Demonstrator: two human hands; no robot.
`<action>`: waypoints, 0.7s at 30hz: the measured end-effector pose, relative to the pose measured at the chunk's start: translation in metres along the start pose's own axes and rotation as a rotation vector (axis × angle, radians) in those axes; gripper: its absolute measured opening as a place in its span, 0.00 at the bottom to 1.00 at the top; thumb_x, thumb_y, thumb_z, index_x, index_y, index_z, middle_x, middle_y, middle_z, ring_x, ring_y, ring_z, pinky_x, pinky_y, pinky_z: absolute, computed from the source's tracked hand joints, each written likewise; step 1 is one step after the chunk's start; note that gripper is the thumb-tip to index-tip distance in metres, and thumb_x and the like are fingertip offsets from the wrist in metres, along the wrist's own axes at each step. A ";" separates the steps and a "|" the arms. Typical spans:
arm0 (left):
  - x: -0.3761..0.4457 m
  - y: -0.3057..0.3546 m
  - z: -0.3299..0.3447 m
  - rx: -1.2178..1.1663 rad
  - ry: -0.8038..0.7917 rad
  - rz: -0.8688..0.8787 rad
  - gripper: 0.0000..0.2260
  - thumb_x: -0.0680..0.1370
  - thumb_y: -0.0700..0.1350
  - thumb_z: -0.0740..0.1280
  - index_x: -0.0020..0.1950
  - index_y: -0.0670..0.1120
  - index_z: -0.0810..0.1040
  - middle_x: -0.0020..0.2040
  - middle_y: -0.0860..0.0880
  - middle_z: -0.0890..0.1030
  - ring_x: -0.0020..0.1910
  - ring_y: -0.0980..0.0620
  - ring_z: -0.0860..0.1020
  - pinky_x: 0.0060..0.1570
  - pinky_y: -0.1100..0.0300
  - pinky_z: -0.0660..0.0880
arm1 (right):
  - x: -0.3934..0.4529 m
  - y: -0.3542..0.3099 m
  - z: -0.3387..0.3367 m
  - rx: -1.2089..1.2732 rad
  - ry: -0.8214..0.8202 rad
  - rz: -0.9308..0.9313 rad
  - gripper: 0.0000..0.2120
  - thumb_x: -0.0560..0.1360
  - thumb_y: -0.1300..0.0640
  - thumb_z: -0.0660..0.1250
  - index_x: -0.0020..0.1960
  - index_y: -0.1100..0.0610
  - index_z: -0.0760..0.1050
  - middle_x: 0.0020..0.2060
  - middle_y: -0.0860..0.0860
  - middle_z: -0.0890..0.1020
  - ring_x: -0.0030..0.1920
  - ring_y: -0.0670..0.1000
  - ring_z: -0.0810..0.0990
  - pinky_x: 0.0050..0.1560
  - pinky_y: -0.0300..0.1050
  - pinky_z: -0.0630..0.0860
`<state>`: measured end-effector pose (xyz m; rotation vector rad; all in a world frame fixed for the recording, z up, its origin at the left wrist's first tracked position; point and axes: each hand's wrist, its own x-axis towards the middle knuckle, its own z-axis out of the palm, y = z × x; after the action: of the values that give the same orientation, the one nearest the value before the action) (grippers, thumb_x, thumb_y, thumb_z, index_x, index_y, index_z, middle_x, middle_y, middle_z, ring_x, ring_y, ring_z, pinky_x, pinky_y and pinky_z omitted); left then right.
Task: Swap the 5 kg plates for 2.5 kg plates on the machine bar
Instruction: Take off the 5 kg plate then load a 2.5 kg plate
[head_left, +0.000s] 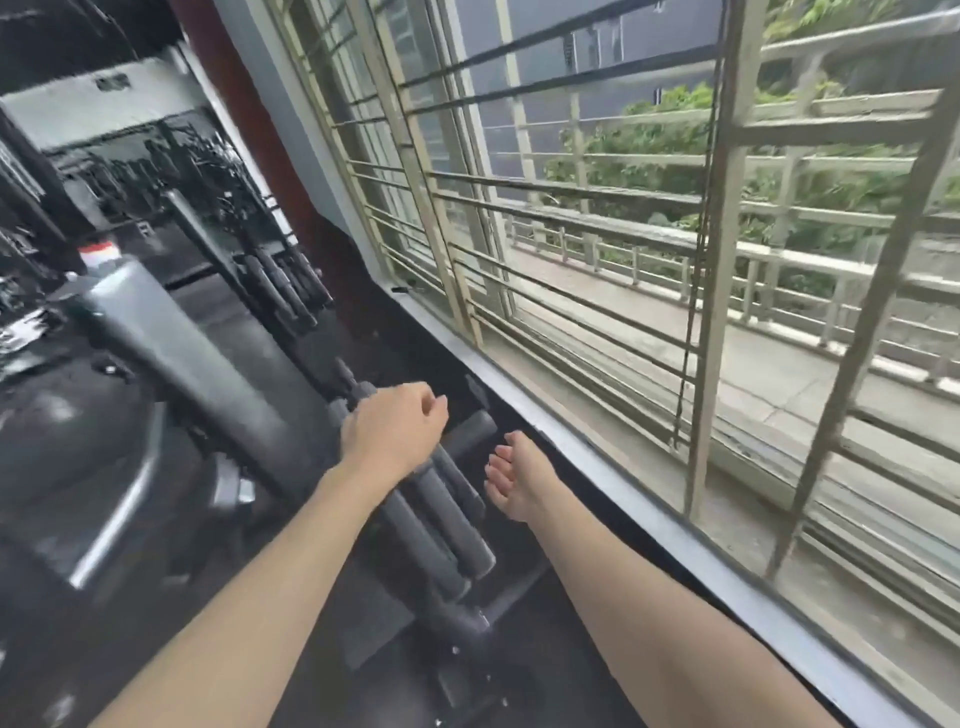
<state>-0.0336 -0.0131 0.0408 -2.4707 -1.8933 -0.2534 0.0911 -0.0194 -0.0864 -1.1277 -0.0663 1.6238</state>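
Reaching forward from the bottom edge of the frame, both bare forearms stretching toward the centre.

Left hand (393, 426) hovering at centre frame, back of the hand turned up, fingers curling loosely downward over the upper ends of a row of dark grey plates (445, 525); whether actually touching or gripping them cannot be told, the picture being blurred with motion.

Right hand (514, 480) hanging just right of centre, palm turned toward the left, fingers relaxed and slightly bent, holding nothing, sitting just beside the plates and apart from them.

Plates standing on edge, packed side by side, running diagonally from centre frame down toward lower centre, apparently sitting on a dark rack (470, 618) near the floor. Weight markings too blurred to read, so telling 5 kg from 2.5 kg is not possible.

Slanting across the left of the frame, a grey padded bench (182, 358) beside the plates. More dark gym equipment (223, 192) blurring in the upper left.

Filling the right half of the frame, a barred window (623, 234) with a dark sill (597, 462) running diagonally just right of the right hand, greenery and a railing showing outside.
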 end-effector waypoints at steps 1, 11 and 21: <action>0.015 0.004 0.007 0.053 0.020 0.016 0.13 0.82 0.58 0.57 0.46 0.53 0.77 0.53 0.48 0.83 0.55 0.42 0.79 0.53 0.51 0.73 | 0.012 -0.005 0.001 0.010 -0.002 0.059 0.19 0.80 0.51 0.58 0.64 0.61 0.74 0.53 0.64 0.82 0.54 0.60 0.82 0.59 0.46 0.75; 0.092 -0.016 0.059 0.646 -0.363 -0.162 0.26 0.81 0.61 0.51 0.72 0.47 0.72 0.71 0.45 0.74 0.76 0.43 0.61 0.75 0.42 0.48 | 0.084 0.006 0.014 -0.167 0.081 0.501 0.24 0.75 0.42 0.61 0.64 0.56 0.74 0.68 0.52 0.76 0.64 0.54 0.79 0.69 0.50 0.70; 0.123 -0.004 0.072 0.741 -0.410 -0.268 0.17 0.80 0.56 0.56 0.61 0.55 0.80 0.64 0.52 0.79 0.70 0.46 0.67 0.65 0.50 0.60 | 0.133 0.012 0.005 -0.299 0.088 0.625 0.24 0.76 0.41 0.65 0.56 0.63 0.75 0.56 0.53 0.82 0.54 0.54 0.83 0.62 0.53 0.75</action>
<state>0.0025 0.1141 -0.0133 -1.8521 -1.9436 0.8561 0.0873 0.0824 -0.1734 -1.5519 0.1171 2.1595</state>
